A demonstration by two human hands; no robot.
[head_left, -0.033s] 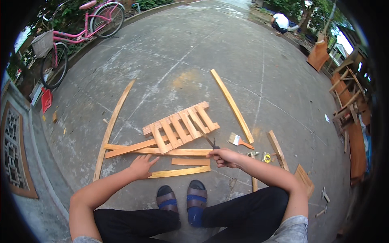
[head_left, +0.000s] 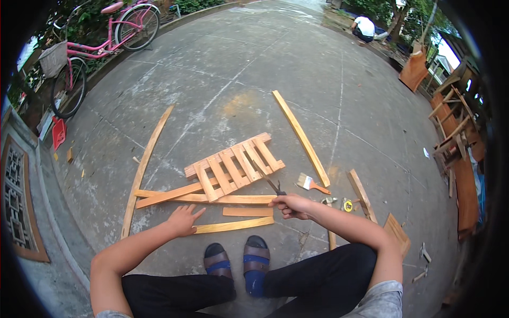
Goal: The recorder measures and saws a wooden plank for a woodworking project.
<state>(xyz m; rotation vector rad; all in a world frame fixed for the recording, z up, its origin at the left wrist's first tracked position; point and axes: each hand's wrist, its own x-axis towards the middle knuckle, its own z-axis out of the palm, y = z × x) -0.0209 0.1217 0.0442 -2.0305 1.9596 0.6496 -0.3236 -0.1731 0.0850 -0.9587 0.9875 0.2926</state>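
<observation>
On the concrete ground (head_left: 212, 119) lies a slatted wooden frame (head_left: 231, 168); a dark-handled tool (head_left: 273, 185), gripped in the right hand (head_left: 291, 206), slants toward its right part. The left hand (head_left: 183, 220), fingers spread, is beside a yellow strip (head_left: 236, 225).

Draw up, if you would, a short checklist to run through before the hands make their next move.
1. Right hand gripping the slim, dark-bladed tool with black handle: ok, fingers closed around the handle.
2. Bare left hand clear of the blade: ok, apart from it, to its left.
3. Blade tip off the pale wooden slatted frame: cannot tell, they overlap in view.
4. Space beneath the frame free: not ok, a flat reddish-brown wooden strip runs under it.
5. Orange-handled, pale-bristled paintbrush clear of the tool: ok, lying apart to its right.
</observation>
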